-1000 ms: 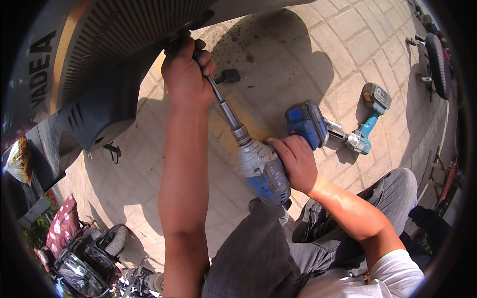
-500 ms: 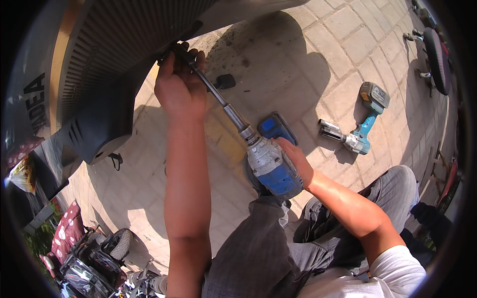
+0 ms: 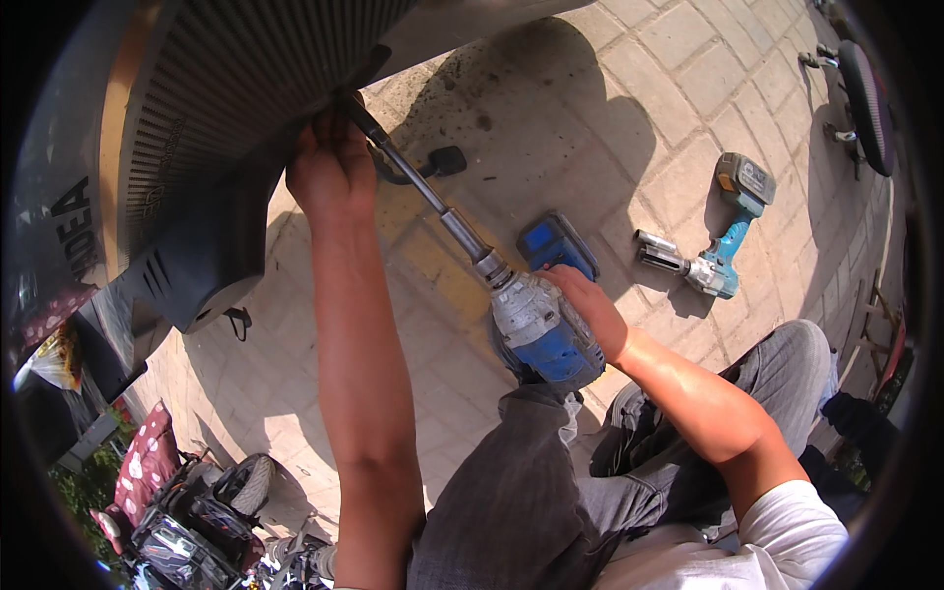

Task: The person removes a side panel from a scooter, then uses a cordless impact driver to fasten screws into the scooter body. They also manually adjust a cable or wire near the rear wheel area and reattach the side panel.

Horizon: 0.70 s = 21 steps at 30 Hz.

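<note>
My right hand [image 3: 593, 311] is closed round the grip of a blue and grey cordless impact wrench [image 3: 543, 332]. From its nose a long metal socket extension [image 3: 440, 200] slants up and left. The extension's dark tip meets the lower edge of a vehicle's black ribbed body panel [image 3: 226, 108]. Beside that tip, my left hand [image 3: 336, 172] reaches up against the panel's underside in shadow. Its fingers are bent close together; their tips and whatever they hold are hidden. The wrench's blue battery end [image 3: 559, 246] shows beyond my right hand.
A teal impact wrench [image 3: 726, 241] with a socket lies on the paving [image 3: 678, 69] to the right. A small stool [image 3: 865, 108] stands at the far right. A black pedal-like part [image 3: 447, 160] hangs near the extension. Another vehicle [image 3: 187, 521] stands at lower left.
My left hand has shifted left and up from the extension's tip, deeper under the panel. The wrench in my right hand has moved only slightly.
</note>
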Available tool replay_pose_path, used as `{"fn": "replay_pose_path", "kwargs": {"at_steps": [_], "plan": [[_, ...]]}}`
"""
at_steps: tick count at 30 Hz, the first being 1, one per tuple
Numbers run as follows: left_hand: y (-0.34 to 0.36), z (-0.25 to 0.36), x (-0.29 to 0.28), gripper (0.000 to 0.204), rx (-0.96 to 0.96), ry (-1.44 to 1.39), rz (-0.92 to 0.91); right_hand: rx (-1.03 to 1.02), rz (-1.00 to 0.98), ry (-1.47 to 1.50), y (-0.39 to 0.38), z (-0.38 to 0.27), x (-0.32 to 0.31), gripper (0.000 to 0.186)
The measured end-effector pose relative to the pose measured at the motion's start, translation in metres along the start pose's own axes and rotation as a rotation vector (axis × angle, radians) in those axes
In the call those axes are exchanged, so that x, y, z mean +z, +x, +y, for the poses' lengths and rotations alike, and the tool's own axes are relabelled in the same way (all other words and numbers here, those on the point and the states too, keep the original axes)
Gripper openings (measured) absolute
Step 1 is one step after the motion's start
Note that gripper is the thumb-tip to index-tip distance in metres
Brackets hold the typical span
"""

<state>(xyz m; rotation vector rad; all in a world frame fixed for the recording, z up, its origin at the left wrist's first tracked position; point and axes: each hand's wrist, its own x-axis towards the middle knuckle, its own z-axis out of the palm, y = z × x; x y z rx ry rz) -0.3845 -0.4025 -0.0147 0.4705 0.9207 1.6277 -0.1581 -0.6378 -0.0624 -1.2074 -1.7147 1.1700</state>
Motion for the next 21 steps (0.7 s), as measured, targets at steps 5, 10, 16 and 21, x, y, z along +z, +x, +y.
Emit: {"fn": "replay_pose_path", "kwargs": {"at_steps": [5,10,16,21], "plan": [[0.004,-0.001,-0.005,0.033,0.013,-0.044,0.026,0.011,-0.004,-0.066,0.0,-0.008,0.001,0.051],[0.002,0.009,-0.007,0.035,-0.045,0.045,-0.012,-0.112,0.077,-0.392,0.009,-0.067,0.011,0.05],[-0.046,0.019,0.001,0.045,-0.445,0.047,-0.009,-0.078,0.09,-0.265,0.009,-0.072,0.018,0.048],[-0.123,0.036,-0.022,0.085,-0.784,0.302,-0.238,-0.074,0.104,-0.307,0.006,-0.075,0.02,0.046]]}}
